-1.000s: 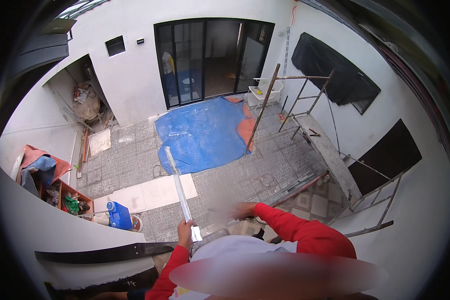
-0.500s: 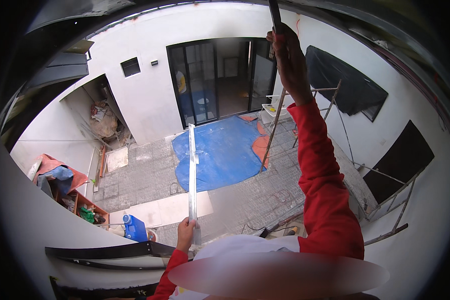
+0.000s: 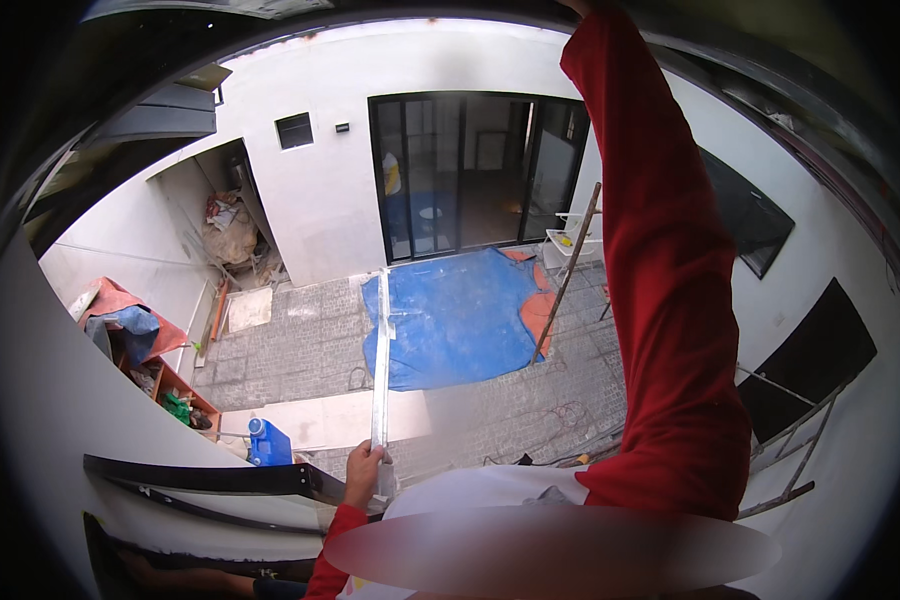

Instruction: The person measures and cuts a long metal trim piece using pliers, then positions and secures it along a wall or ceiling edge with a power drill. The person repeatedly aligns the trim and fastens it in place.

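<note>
Head view: left hand point(image 3: 363, 470) grips metal strip point(image 3: 381, 360); blue jug point(image 3: 268, 443) nearby.

A long pale metal strip point(image 3: 380, 360) stands upright ahead – a blue plastic sheet point(image 3: 460, 318) on the paved yard floor point(image 3: 300, 350) lies to its right, a blue plastic canister point(image 3: 267, 443) to its left.

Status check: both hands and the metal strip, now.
Left hand gripping long metal strip near its lower end, strip upright. Right arm raised overhead, hand out of frame. Nothing touching the strip's length.
</note>
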The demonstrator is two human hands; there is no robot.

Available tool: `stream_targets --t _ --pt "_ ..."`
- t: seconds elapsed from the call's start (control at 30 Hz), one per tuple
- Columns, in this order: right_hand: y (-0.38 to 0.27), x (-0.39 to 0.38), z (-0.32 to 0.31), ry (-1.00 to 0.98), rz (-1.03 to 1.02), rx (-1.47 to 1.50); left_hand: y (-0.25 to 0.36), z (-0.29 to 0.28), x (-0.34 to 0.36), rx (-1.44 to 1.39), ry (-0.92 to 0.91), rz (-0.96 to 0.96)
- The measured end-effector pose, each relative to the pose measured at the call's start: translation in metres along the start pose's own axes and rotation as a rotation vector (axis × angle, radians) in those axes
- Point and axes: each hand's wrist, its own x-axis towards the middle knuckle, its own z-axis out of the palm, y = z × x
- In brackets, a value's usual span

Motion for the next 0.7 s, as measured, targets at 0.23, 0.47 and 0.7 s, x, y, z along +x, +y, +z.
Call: stream_targets --t 0.23,0.47,0.7 --pt "0.009 0.018 0.016 -0.118 -0.029 -0.109 -0.005 -0.001 0.0 -0.019 0.057 0.027" --pt "0.007 0.017 0.009 -0.143 -0.013 -0.173 -0.006 0.003 0.005 -0.013 0.06 0.026" --pt "0.0 0.014 0.004 -0.177 -0.002 -0.235 0.004 0.009 0.009 -0.026 0.031 0.012"
